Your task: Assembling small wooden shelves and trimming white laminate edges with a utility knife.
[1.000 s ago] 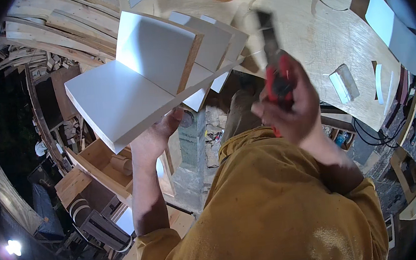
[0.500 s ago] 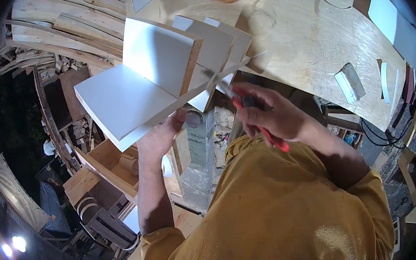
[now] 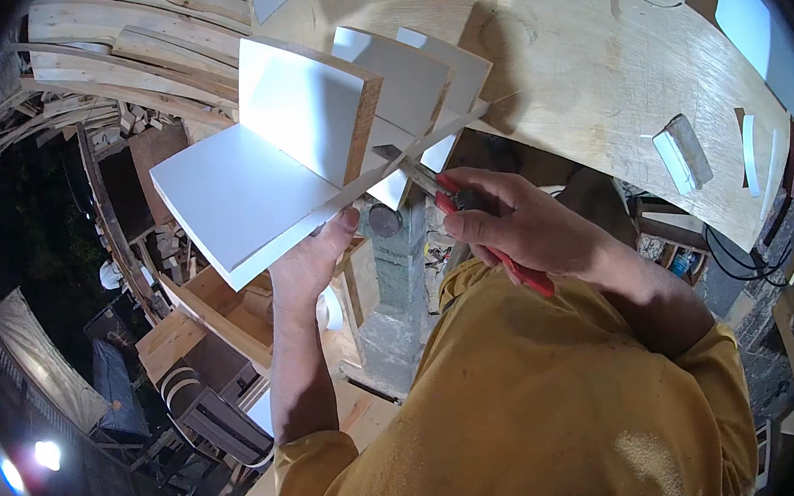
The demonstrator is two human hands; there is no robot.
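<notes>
One pale plywood table (image 3: 580, 71) fills the stretch from 12 to 3 o'clock, bearing a small pale block (image 3: 682, 154) toward 2:30 and a curved white strip (image 3: 751, 156) just beyond it. Long planks (image 3: 125, 54) lie stacked at 10 o'clock, bright lamps (image 3: 47, 455) glare at 8, and a black cable (image 3: 748, 266) loops near 3. Toward 9 o'clock an open wooden box (image 3: 203, 314) contains a rounded tan piece (image 3: 258, 304). The white board assembly (image 3: 231, 187), with three boards upright on a longer one, is at 11 o'clock, over the table's near left corner. The left hand (image 3: 308, 260) grips it from below, thumb at the edge, other fingers hidden. The right hand (image 3: 508, 219), at 2:30, is wrapped around a red-handled tool (image 3: 424, 178), whose metal end meets the assembly's long edge.
</notes>
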